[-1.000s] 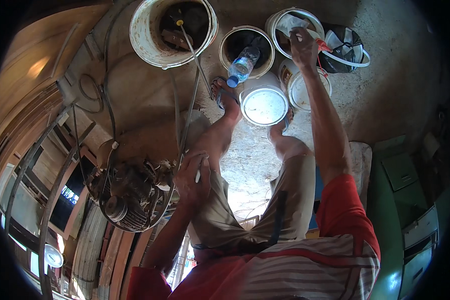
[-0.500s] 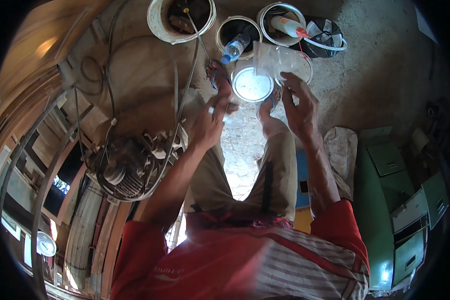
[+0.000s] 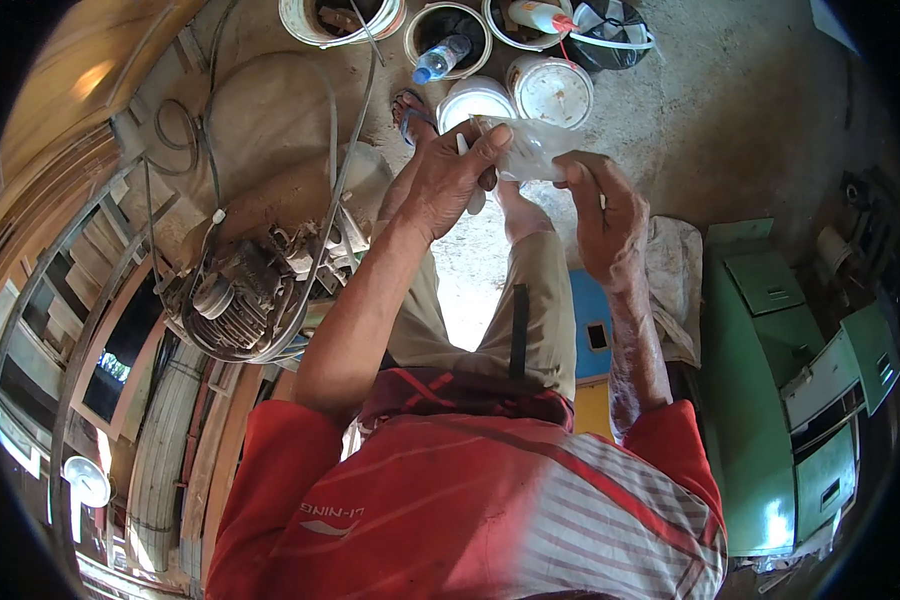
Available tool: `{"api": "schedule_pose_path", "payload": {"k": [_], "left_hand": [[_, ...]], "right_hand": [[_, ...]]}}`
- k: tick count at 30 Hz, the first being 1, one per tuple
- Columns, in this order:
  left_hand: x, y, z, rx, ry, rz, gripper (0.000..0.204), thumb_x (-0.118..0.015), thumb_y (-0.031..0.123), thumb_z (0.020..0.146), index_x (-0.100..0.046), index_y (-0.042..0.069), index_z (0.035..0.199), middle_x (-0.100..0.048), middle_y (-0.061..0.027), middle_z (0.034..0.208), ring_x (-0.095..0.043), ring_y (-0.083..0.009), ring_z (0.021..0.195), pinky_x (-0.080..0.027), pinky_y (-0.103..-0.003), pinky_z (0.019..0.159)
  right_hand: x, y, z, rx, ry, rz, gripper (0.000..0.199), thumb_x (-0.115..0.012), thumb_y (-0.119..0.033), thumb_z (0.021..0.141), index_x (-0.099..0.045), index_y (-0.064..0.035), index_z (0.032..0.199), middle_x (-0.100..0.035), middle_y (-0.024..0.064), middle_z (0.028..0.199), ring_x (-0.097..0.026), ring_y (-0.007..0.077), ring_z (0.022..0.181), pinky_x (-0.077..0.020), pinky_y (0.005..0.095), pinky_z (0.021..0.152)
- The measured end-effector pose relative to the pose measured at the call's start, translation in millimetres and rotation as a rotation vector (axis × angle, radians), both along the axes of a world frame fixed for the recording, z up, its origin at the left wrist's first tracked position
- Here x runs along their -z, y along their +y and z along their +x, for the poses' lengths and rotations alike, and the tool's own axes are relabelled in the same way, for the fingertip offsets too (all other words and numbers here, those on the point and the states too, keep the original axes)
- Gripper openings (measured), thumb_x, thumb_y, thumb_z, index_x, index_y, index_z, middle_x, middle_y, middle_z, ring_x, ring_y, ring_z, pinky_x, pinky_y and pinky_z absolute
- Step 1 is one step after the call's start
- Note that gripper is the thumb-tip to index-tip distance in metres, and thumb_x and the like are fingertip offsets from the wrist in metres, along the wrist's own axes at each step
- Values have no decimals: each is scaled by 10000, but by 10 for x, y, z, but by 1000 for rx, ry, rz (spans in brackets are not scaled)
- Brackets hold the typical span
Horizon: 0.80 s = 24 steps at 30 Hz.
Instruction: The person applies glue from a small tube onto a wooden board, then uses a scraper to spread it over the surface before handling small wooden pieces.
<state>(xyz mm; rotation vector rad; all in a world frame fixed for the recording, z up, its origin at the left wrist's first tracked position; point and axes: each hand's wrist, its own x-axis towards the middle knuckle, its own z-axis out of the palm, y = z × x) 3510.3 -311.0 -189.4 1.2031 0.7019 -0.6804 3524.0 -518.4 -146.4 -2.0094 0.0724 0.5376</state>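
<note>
A clear plastic bag [image 3: 533, 150] is stretched between my two hands in front of my legs. Closed with the thumb on top, my left hand [image 3: 445, 180] grips the bag's left end. A slim white piece [image 3: 476, 201] also sticks out of that hand; its kind is not clear. My right hand [image 3: 610, 215] pinches the bag's right edge between thumb and fingertips. Beyond the bag stand two white lidded pails [image 3: 552, 92], partly covered by it on the left one.
Open buckets line the far side, one with a plastic bottle [image 3: 442, 58], another with a white-and-red bottle [image 3: 542, 16]. At left sits a dusty machine [image 3: 235, 305] with looping hoses, beside stacked timber [image 3: 165, 450]. A green metal cabinet [image 3: 745, 400] and a pale sack [image 3: 675, 285] stand right.
My left hand has moved up and right and now grips the bag, which only my right hand held before. The whole view has shifted slightly.
</note>
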Motion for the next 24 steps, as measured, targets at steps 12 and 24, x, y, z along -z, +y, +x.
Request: {"api": "schedule_pose_path", "payload": {"k": [12,24], "left_hand": [[-364,-279,-51,-21,-16,-52,525,-750,558,917,-676,62,1070,-636,20,793,-556,-54,702,-456,-224,630],[-384,-376,-19,-134,-102,-5,424,-744,477,951,-690,63,1027,-643,25,785,-551,-55,685,-455,-225,638]], "right_hand": [[-412,-90,12,-16,-42,-174,175,-704,-166,954,-753,-3,996,-690,156,880,-680,296,798,-530,404,719],[-362,-39,-38,-78,-130,-254,204,-763,-178,893,-742,-52,1053,-657,109,864,-645,296,793,-504,429,732]]}}
